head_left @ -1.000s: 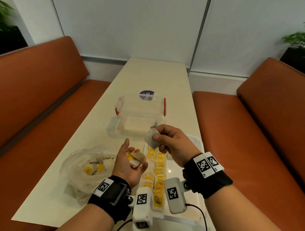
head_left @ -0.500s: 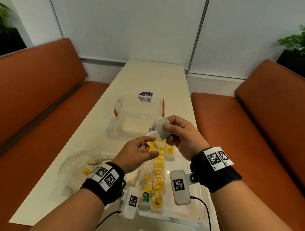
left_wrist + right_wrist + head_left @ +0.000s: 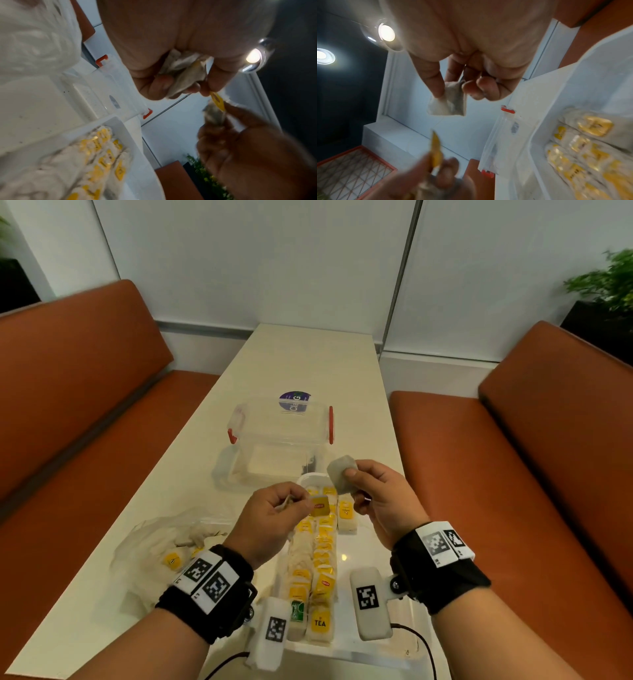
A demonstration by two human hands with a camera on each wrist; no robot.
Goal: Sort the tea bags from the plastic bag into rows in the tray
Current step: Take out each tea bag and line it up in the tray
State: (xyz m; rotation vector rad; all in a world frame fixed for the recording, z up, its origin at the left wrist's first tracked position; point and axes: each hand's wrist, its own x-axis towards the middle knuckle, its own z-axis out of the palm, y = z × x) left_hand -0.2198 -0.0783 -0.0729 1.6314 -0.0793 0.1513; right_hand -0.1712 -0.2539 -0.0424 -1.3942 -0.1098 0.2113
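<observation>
Holding two tea bags apart above the tray (image 3: 378,559), head view: right hand (image 3: 380,498) pinches a pale tea bag (image 3: 340,472) between thumb and fingers over the tray's far end; left hand (image 3: 274,515) is curled round a crumpled tea bag, its yellow tag (image 3: 320,506) sticking out from the fingertips. The tray lies on the worktop (image 3: 308,361) with two long rows filled and a short third begun at its far right. Left of the tray sits the plastic bag (image 3: 161,549), more bags inside. Beyond the tray stands a clear box with red clips (image 3: 281,433).

Left wrist view: left hand (image 3: 171,65) clutches the crumpled bag (image 3: 185,71), tag (image 3: 217,100) gripped at the fingertips, close to the right hand (image 3: 240,142). Rows in the tray (image 3: 120,129) are blurred.

Right wrist view: right hand (image 3: 471,67) has only the upper part of its bag (image 3: 448,105) pinched; the rest hangs free. Left-hand tag (image 3: 435,150) points up at it.

Risks, as judged:
- String may join the tag and the pinched bag; none resolves. Pulling apart could tear paper or spill tea.
- Light corner pinch: bag may slip onto the filled rows and disturb them.
- Crumpled bag may not lie flat in the third row.
</observation>
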